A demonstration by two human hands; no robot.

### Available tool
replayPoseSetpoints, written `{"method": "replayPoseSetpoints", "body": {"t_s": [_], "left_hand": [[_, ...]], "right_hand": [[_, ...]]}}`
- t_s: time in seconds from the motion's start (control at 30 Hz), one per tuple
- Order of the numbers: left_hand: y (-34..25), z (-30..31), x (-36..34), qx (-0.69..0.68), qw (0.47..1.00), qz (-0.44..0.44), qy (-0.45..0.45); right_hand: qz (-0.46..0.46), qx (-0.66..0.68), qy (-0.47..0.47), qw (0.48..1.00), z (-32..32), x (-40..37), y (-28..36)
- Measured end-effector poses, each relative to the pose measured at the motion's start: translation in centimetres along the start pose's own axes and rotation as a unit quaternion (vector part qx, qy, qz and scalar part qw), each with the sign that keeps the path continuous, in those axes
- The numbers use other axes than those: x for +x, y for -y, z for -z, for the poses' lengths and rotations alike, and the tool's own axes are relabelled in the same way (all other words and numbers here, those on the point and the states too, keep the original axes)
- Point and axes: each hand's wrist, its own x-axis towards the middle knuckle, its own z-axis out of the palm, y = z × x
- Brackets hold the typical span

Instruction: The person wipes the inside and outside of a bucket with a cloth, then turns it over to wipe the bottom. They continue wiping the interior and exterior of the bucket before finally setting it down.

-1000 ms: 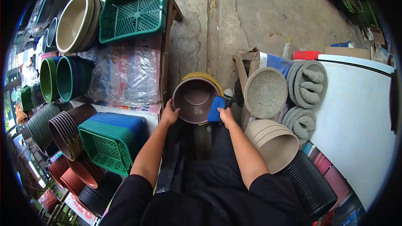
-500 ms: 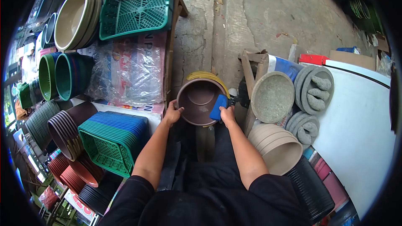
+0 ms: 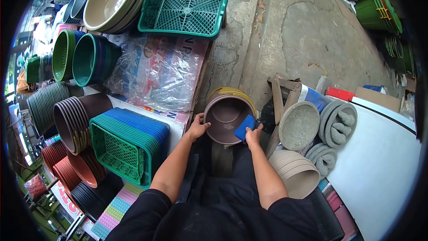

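A stack of brown plastic pails (image 3: 225, 120) with yellow handles along its far rim is in front of my body, its open mouth turned toward me. My left hand (image 3: 197, 127) grips the left side of the rim, thumb on the inner side. On the right side, my right hand (image 3: 253, 136) is closed on a folded blue cloth (image 3: 243, 127), which lies against the inside of the rim. Something small and dark pokes out beside the right fingers; I cannot make out what it is.
Left are nested green and blue baskets (image 3: 122, 147), a teal tray (image 3: 185, 9), cream basins (image 3: 109, 0) and plastic-wrapped printed sheeting (image 3: 156, 73). Right are a stone mortar (image 3: 298, 126), beige pots (image 3: 294, 174), grey stone pieces (image 3: 338, 125) and a white surface (image 3: 374, 151). Cracked concrete floor (image 3: 307, 40) lies ahead.
The view has shifted, so the surroundings appear further right and lower on the left side. Both hands keep their hold on the pails and cloth, with the stack tilted slightly differently.
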Motion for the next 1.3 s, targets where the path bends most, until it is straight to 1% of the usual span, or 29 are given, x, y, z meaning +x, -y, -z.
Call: {"method": "replayPoseSetpoints", "body": {"t_s": [0.03, 0.07, 0.13, 0.17, 0.2, 0.27, 0.3, 0.37, 0.47, 0.5, 0.53, 0.6, 0.63, 0.7, 0.9, 0.93, 0.97, 1.0, 1.07, 1.1, 1.13, 1.2, 1.27, 1.3], "left_hand": [[0.1, 0.0, -0.2, -0.022, 1.0, 0.0, 0.007], [0.1, 0.1, -0.4, -0.026, 1.0, -0.006, 0.006], [0.3, -0.5, -0.9, 0.008, 0.998, -0.049, -0.028], [0.7, -0.6, -0.8, -0.019, 0.998, -0.057, -0.026], [1.0, -0.6, -0.8, -0.025, 0.997, -0.066, -0.023], [0.9, -0.5, -1.0, -0.042, 0.998, -0.051, 0.001], [0.7, -0.5, -1.2, -0.049, 0.998, -0.03, 0.007], [0.6, -0.6, -1.0, -0.054, 0.998, -0.045, 0.007], [0.7, -0.9, -1.1, -0.053, 0.997, -0.048, 0.003], [0.7, -0.9, -1.3, -0.052, 0.998, -0.044, 0.007], [0.7, -0.8, -1.4, -0.052, 0.998, -0.043, 0.011], [0.5, -0.6, -2.0, -0.032, 0.998, -0.054, 0.008], [0.2, -0.5, -2.5, -0.046, 0.998, -0.051, 0.012], [-0.3, -0.5, -3.2, -0.064, 0.997, -0.043, 0.015], [0.3, -0.9, -2.4, -0.041, 0.999, -0.033, -0.014], [0.5, -1.0, -2.1, -0.041, 0.998, -0.033, -0.026], [0.8, -1.3, -1.7, 0.0, 0.997, -0.053, -0.056], [1.1, -1.3, -1.1, 0.005, 0.997, -0.052, -0.052], [1.5, -1.3, -0.5, 0.018, 0.996, -0.054, -0.065], [1.7, -1.5, -0.1, 0.023, 0.995, -0.06, -0.08], [2.0, -1.4, 0.4, 0.032, 0.995, -0.056, -0.076], [2.9, -1.3, 1.2, 0.069, 0.99, -0.076, -0.097], [3.3, -1.3, 1.7, 0.074, 0.989, -0.076, -0.102], [3.1, -1.3, 1.7, 0.086, 0.987, -0.074, -0.11]], "right_hand": [[0.01, 0.044, -0.013, 0.999, 0.1, -0.2, -0.1], [0.017, 0.043, -0.015, 0.999, 0.2, -0.3, -0.2], [-0.001, 0.033, -0.009, 0.999, 1.1, -0.3, -0.5], [0.026, 0.062, 0.0, 0.998, 0.9, 0.8, -2.4], [0.035, 0.06, -0.007, 0.998, 1.7, 0.6, -2.5], [-0.053, 0.101, 0.079, 0.99, 3.0, 0.3, -1.9], [-0.043, 0.1, 0.075, 0.991, 3.3, 0.1, -1.6], [-0.053, 0.155, 0.07, 0.984, 3.5, -0.3, -1.2], [-0.063, 0.172, 0.068, 0.981, 3.6, -0.3, -0.9], [-0.044, 0.18, 0.08, 0.979, 3.7, -0.3, -0.9], [-0.046, 0.183, 0.08, 0.979, 3.4, -0.4, -1.4], [-0.052, 0.197, 0.055, 0.977, 3.2, -0.4, -1.6], [-0.056, 0.208, 0.06, 0.975, 3.3, -0.8, -1.6], [-0.051, 0.21, 0.062, 0.974, 3.4, -1.3, -1.4], [-0.071, 0.213, 0.068, 0.972, 2.5, -0.3, -2.5], [-0.064, 0.24, 0.043, 0.968, 2.3, -0.5, -2.3], [-0.054, 0.268, 0.018, 0.962, 2.2, -0.4, -2.0], [-0.059, 0.272, 0.015, 0.96, 2.1, -0.3, -1.8], [-0.07, 0.36, 0.038, 0.93, 1.6, 0.5, -2.4], [-0.078, 0.365, 0.035, 0.927, 1.2, 1.0, -2.6], [-0.085, 0.389, 0.029, 0.917, 0.5, 1.8, -3.2], [-0.102, 0.415, 0.022, 0.904, -0.5, 3.3, -4.6], [-0.104, 0.447, 0.026, 0.888, -1.3, 4.7, -5.7], [-0.094, 0.449, 0.014, 0.888, -2.0, 5.7, -6.2]]}}
